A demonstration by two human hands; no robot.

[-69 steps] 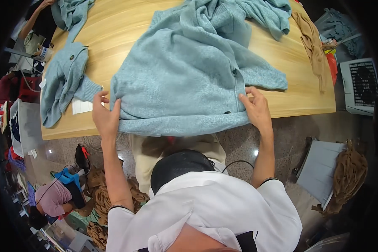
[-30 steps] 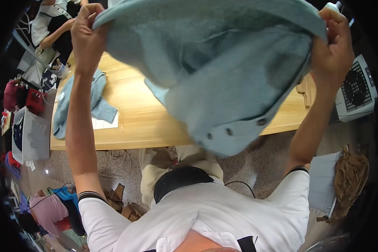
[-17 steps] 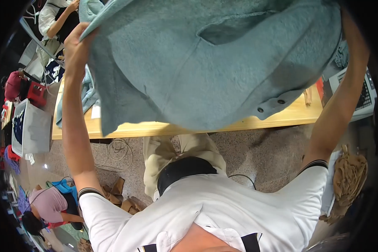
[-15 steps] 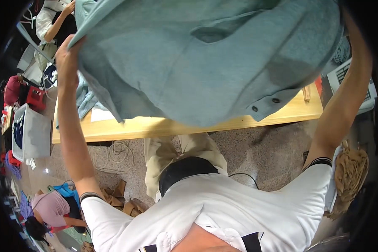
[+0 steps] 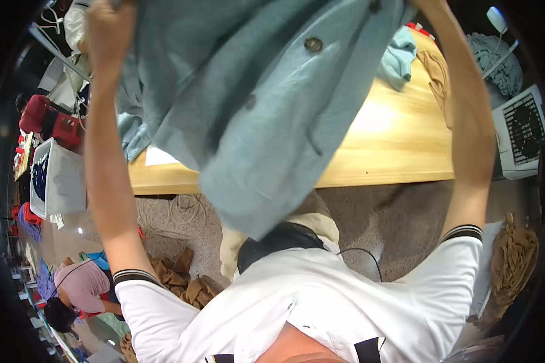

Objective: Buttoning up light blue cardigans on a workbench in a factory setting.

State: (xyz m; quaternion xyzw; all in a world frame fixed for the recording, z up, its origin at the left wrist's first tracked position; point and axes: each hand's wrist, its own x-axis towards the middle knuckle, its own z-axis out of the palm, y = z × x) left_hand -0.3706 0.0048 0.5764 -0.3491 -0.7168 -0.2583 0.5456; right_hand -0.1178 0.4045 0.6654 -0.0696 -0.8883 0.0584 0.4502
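Note:
A blue-green buttoned knit garment (image 5: 181, 85), which looks like a cardigan, hangs from both my raised hands in front of me. My left hand (image 5: 110, 30) is closed on its upper left part, the fingers blurred. At the top edge of the view, my right hand (image 5: 429, 6) grips the upper right part, its fingers partly cut off. Dark buttons show along the garment's front band. The lower tip hangs past the near edge of the wooden table (image 5: 393, 151), over my waist.
On the table lie a folded light-blue garment (image 5: 398, 57), a brown cloth strip (image 5: 435, 78) and white paper (image 5: 158, 156). Blue-green cloth (image 5: 133, 138) lies at left. Brown garments (image 5: 511, 260) are heaped at right; a white bin (image 5: 66, 181) stands left. Other people work at left.
The garment has swung from spread wide to hanging in folds, its lower tip dropping toward me. Both hands have moved upward in view, the right one also inward. More tabletop shows at right.

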